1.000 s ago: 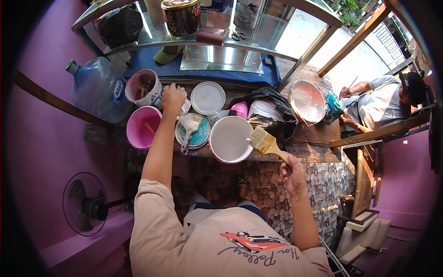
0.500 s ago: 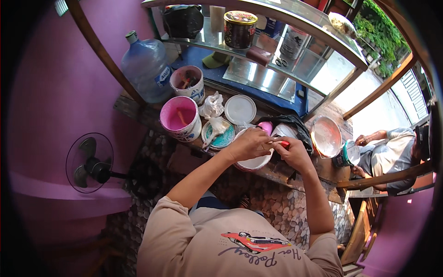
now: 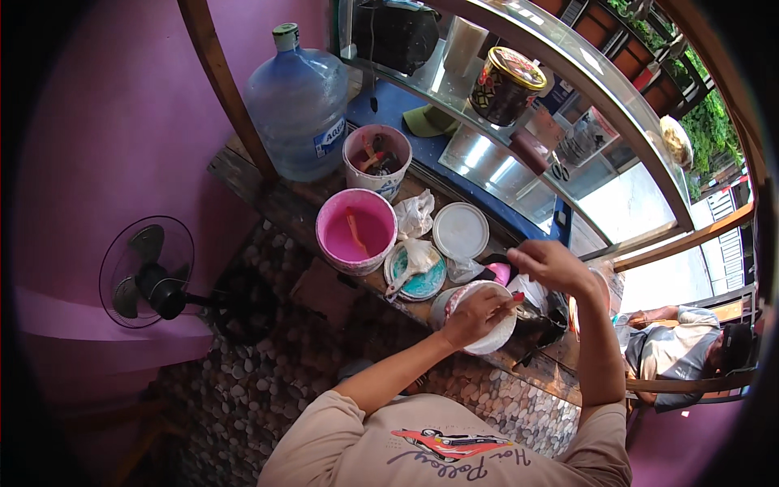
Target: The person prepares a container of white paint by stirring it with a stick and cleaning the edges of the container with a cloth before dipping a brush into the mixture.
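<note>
Over a white bucket (image 3: 497, 339) my left hand (image 3: 477, 315) is closed on a small red-tipped object (image 3: 517, 299); its kind is not clear. My right hand (image 3: 553, 265) is raised farther right with curled fingers, apart from the left. Whether it pinches anything is hidden. Below it lie a pink item (image 3: 500, 273) and a crumpled black plastic bag (image 3: 552, 323). Left of the bucket, a pale paintbrush (image 3: 415, 261) rests on a teal-smeared lid (image 3: 425, 286). Behind that are a round white lid (image 3: 461, 230) and a crumpled white bag (image 3: 415, 214).
A pink paint bucket (image 3: 327, 209) holds an orange-handled tool; another bucket (image 3: 351, 162) stands behind it. A large water bottle (image 3: 296, 105), a glass display case (image 3: 487, 49) and a wooden post (image 3: 223, 89) border the bench. A fan (image 3: 158, 290) stands left; another person (image 3: 673, 345) works at right.
My hands have come apart: the right has lifted up and right, while the left keeps the red-tipped object over the white bucket. The view has shifted and turned.
</note>
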A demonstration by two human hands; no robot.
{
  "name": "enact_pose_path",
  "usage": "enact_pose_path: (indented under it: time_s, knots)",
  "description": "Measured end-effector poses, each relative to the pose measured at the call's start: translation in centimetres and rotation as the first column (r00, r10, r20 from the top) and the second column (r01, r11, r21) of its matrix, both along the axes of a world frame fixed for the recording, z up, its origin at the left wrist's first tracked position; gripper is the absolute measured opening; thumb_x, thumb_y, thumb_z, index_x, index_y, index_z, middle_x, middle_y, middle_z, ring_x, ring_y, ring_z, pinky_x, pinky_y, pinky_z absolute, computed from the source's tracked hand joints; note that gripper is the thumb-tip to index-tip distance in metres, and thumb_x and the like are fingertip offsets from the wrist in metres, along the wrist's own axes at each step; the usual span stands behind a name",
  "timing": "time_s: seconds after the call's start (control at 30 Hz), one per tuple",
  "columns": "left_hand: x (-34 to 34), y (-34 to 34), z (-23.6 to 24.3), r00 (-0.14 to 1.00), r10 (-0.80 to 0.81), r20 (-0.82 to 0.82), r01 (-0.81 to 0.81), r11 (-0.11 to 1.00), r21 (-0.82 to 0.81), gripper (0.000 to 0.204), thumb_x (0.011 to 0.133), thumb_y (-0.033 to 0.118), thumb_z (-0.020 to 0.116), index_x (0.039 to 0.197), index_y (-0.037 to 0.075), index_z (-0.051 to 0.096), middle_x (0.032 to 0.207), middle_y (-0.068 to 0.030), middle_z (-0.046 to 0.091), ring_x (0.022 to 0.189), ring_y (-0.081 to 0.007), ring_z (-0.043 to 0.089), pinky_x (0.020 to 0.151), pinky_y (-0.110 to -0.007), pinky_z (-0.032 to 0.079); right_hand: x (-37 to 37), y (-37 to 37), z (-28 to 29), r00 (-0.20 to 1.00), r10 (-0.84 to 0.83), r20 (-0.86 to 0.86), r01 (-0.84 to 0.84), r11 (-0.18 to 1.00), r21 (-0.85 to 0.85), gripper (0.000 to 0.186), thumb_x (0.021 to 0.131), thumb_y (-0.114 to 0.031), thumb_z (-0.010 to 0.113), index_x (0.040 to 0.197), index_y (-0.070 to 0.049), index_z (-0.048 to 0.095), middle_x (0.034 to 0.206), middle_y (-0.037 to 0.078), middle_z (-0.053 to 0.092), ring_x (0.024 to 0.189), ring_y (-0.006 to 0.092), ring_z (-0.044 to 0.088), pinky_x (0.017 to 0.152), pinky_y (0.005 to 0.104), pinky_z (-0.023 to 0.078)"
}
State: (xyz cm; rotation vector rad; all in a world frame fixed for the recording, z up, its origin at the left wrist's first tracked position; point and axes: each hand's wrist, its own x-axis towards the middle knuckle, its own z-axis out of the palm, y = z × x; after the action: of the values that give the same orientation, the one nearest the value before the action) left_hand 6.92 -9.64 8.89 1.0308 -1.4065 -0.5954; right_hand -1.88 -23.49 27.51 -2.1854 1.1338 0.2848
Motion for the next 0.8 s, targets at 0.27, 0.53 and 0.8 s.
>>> enact_pose_path:
  time_s: [0.27,0.53,0.8]
  knots:
    - [1.1,-0.3,-2.0,0.995,-0.061,-0.083,0.067,0.996,0.066,0.018,0.091,0.015,0.072,0.106,0.008,0.066,0.103,-0.0114,0.063,0.099,-0.0342,0.063,0.086,-0.044,0.051,21.3,-10.8,-12.7,0.929,0.043,0.368,0.062,0.961,-0.269,0.033,0.094,-0.027,0.07,0.113,0.0,0.069,0.107,0.02,0.072,0.099,0.0382,0.069,0.089,0.0416,0.054]
    - [3.2,0.4,-2.8,0.967,-0.16,-0.201,0.183,0.978,0.104,0.027,0.089,0.013,0.072,0.114,0.006,0.064,0.109,-0.0132,0.062,0.103,-0.0341,0.062,0.087,-0.043,0.052,31.3,-14.9,-21.8,0.994,0.104,0.045,-0.073,0.889,-0.452,0.044,0.088,-0.029,0.069,0.125,-0.005,0.065,0.121,0.023,0.067,0.108,0.0408,0.066,0.093,0.0472,0.055]
    - [4.3,-0.4,-2.5,0.928,-0.239,-0.285,0.262,0.964,0.047,0.029,0.088,0.013,0.072,0.116,0.007,0.064,0.116,-0.0141,0.061,0.106,-0.0351,0.062,0.09,-0.043,0.052,32.2,-16.2,-21.8,0.992,0.124,-0.037,-0.13,0.954,-0.27,0.03,0.085,-0.029,0.071,0.104,-0.007,0.075,0.105,0.019,0.073,0.099,0.037,0.07,0.088,0.0463,0.056]
